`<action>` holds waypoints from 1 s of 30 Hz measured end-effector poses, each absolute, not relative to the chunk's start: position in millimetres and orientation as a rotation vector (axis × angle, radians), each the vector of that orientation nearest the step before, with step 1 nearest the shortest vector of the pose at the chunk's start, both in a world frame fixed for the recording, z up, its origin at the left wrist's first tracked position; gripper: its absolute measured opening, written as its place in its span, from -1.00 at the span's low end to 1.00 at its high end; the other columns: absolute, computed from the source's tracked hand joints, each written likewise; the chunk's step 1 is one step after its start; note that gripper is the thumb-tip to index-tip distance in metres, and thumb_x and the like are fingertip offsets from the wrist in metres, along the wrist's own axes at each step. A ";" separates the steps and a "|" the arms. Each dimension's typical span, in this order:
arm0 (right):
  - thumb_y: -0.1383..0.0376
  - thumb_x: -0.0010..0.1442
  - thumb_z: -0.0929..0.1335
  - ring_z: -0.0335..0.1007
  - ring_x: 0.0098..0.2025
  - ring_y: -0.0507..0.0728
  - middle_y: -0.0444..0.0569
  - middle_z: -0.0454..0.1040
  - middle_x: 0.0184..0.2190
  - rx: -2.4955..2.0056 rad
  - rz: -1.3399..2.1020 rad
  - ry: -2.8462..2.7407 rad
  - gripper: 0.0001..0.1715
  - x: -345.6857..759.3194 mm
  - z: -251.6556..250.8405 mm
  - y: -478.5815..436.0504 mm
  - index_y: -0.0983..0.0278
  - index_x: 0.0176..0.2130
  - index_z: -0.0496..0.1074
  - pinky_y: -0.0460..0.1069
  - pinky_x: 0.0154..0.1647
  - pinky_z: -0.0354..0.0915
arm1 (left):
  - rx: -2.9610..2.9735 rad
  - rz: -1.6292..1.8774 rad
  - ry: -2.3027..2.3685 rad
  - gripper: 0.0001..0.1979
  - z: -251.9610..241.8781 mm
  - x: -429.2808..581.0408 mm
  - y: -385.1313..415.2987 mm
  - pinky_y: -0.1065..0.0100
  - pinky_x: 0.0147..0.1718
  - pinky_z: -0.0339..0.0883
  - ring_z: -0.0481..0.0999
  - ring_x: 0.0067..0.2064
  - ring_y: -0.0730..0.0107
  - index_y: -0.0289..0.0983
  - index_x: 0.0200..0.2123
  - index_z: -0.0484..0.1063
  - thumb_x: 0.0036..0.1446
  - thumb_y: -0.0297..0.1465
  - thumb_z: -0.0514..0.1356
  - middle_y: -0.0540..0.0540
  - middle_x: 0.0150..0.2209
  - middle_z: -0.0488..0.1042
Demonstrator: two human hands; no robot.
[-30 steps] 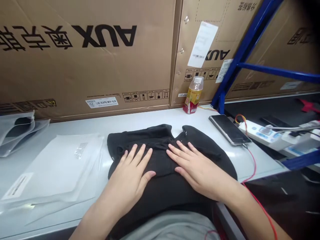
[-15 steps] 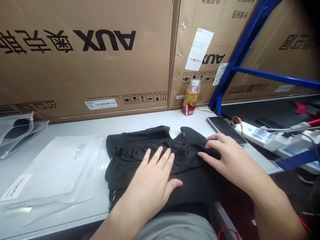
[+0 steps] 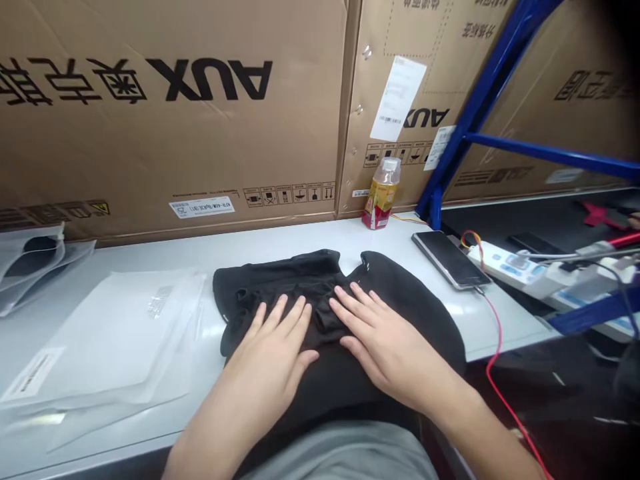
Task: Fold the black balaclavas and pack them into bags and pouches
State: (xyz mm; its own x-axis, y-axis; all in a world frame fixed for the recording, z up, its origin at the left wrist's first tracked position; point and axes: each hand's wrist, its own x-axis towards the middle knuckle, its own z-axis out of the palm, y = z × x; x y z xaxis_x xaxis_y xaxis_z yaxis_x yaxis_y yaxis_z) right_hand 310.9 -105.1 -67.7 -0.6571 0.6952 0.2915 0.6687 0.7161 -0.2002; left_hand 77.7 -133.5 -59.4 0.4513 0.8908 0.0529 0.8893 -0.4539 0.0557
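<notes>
Pressing evenly with fingers spread, the open left hand (image 3: 265,360) and right hand (image 3: 390,347) grip nothing, lying flat on the black garment (image 3: 400,307), which sits on the white table (image 3: 280,243) between the plastic bag (image 3: 110,340) and the phone (image 3: 449,259).

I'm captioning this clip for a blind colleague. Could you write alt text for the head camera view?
A person's bare left hand and right hand rest flat on a black cloth garment on a white work table. A flat clear plastic bag lies to the left; a black smartphone and a plastic drink bottle sit beyond, before large brown cardboard cartons.
</notes>
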 end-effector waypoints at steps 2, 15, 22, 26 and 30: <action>0.31 0.52 0.18 -0.06 0.54 0.41 0.08 0.08 0.51 -1.093 0.152 -2.572 -0.38 306.7 -69.3 -106.2 0.33 0.48 0.13 0.42 0.47 0.12 | 2.668 0.092 1.654 -0.41 -63.5 67.0 -134.4 -0.28 0.36 0.21 0.15 0.48 -0.15 -0.33 0.44 0.21 0.46 -0.20 0.09 -0.23 0.47 0.16; 0.33 0.50 0.24 0.10 0.50 0.19 -0.08 0.32 0.41 -0.913 0.472 -2.358 -0.39 326.2 -59.0 -96.2 0.11 0.45 0.19 0.24 0.53 0.07 | 3.014 0.350 1.507 -0.33 -38.1 64.7 -142.8 -0.18 0.37 0.25 0.17 0.48 -0.05 -0.28 0.50 0.07 0.47 -0.13 0.09 -0.13 0.50 0.09; 0.18 0.51 0.25 0.53 0.12 0.25 0.04 0.62 0.03 -1.152 0.288 -2.215 -0.67 322.3 -62.1 -95.7 0.20 0.08 0.52 0.16 0.15 0.44 | 2.833 0.076 1.374 -0.43 -51.4 65.0 -134.7 -0.16 0.36 0.29 0.29 0.44 0.05 -0.15 0.46 0.16 0.47 -0.21 0.12 -0.02 0.47 0.16; -0.09 0.41 0.32 0.50 -0.18 0.29 0.00 0.53 -0.30 -1.532 0.190 -2.082 -0.55 312.3 -61.8 -96.1 0.18 -0.30 0.46 0.16 -0.19 0.40 | 2.844 0.111 1.374 -0.42 -51.7 65.7 -136.1 -0.19 0.35 0.28 0.29 0.43 0.00 -0.16 0.47 0.15 0.47 -0.22 0.13 -0.05 0.47 0.15; 0.04 0.36 0.40 0.49 -0.27 0.20 -0.06 0.50 -0.24 -1.507 0.402 -2.012 -0.71 284.6 -52.9 -99.8 0.17 -0.26 0.38 0.06 -0.29 0.36 | 2.881 0.173 1.358 -0.40 -53.0 69.9 -137.7 -0.14 0.36 0.28 0.30 0.43 0.02 -0.20 0.47 0.15 0.45 -0.25 0.16 -0.10 0.46 0.20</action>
State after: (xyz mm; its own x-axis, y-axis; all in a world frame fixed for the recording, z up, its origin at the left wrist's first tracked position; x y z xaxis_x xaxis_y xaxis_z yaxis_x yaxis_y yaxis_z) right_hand 284.6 -99.8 -52.9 -0.1874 0.9436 0.2728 0.7666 0.3142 -0.5601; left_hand 69.9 -137.7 -53.0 0.6319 0.7659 0.1185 0.7711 -0.6367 0.0030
